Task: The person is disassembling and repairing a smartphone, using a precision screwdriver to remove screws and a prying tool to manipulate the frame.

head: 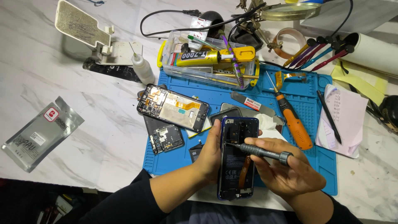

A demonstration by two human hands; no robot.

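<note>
Bare table left of blue mat left open for passage. Mat's middle blocked by opened phone, circuit board; right side by orange screwdriver, black pen.

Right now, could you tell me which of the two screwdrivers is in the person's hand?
The slim grey screwdriver, held in the right hand over the opened phone; the orange one lies on the blue mat.

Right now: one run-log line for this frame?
left hand: steadies opened phone upright on edge | right hand: holds grey screwdriver, tip on phone interior | nearby: orange screwdriver, blue mat
</note>
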